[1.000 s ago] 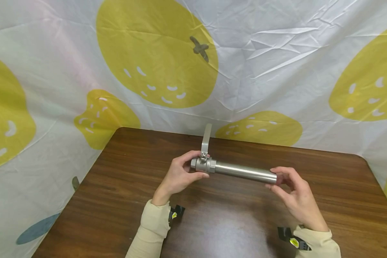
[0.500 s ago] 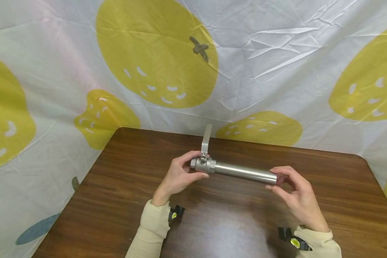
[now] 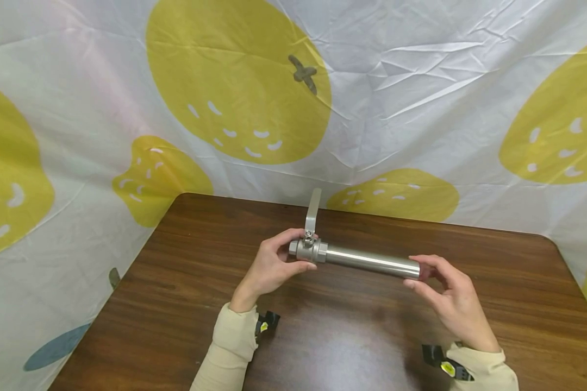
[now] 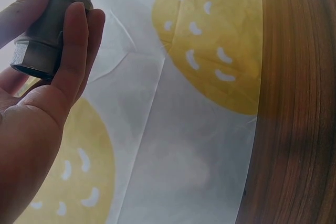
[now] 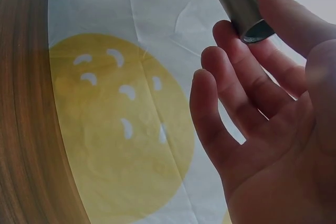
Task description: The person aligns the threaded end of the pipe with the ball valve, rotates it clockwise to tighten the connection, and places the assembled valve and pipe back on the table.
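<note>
A steel ball valve with a flat lever handle is joined to a smooth metal pipe, which stretches rightward above the table. My left hand grips the valve body, thumb in front and fingers behind. At the pipe's far right end my right hand pinches it between thumb and fingertips. The left wrist view shows the valve's hexagonal end within the curled fingers. In the right wrist view, the pipe's hollow mouth sits by the thumb, with the lower fingers off it.
A dark wood-grain table lies beneath both hands. Behind and to the left hangs a white cloth printed with yellow fruit shapes. Black devices are strapped at both wrists, beside the beige sleeves.
The valve, pipe and left hand stay almost still. My right fingers shift very slightly at the pipe's end.
</note>
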Demonstrator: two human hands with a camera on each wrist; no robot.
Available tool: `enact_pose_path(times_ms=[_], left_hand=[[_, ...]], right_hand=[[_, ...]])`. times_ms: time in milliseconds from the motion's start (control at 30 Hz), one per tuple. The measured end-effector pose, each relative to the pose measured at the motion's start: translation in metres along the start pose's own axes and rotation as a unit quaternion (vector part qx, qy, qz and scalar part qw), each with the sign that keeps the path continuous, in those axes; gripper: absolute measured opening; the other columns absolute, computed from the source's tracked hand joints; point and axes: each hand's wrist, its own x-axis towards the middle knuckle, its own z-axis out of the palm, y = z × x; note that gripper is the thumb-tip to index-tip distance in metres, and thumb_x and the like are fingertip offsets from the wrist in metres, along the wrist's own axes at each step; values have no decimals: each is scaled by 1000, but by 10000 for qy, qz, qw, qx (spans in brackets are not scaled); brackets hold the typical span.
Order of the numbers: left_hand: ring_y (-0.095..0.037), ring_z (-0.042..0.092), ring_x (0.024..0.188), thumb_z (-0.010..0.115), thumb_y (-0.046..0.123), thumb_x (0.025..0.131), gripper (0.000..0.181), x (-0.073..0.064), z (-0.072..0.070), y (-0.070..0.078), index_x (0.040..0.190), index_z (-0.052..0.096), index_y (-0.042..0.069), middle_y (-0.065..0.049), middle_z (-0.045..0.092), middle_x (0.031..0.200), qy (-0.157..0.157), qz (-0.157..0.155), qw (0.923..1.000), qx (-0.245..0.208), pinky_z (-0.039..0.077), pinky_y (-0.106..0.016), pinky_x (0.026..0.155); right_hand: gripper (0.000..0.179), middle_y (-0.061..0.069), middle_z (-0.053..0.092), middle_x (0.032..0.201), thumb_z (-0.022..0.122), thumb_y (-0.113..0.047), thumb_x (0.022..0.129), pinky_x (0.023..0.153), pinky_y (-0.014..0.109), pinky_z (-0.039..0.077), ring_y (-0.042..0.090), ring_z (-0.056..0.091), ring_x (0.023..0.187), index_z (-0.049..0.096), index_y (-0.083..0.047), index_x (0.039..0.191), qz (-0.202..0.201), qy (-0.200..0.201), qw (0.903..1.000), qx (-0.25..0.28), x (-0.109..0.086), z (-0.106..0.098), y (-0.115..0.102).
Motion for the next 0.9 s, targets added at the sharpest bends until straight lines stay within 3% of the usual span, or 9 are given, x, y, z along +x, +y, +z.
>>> enact_pose_path(times_ms=[500,900], left_hand=[[-10,61,97,79,-11,70,52,0,0,-1,118,59,-6,-23,62,115,-28,-31,10000,-1,52,-20,86],[-11,61,99,78,-12,70,52,-1,0,-1,118,59,-5,-23,63,115,-81,63,9999,-37,53,-22,87]], right_hand=[[47,-10,56,84,75,16,71,73,7,45,-3,55,80,65,-2,113,-34,23,9997,-234,0,0,-2],[37,-11,60,83,73,13,75,72,6,44,-2,57,78,66,-3,108,441,106,9989,-129,-3,1,-4]])
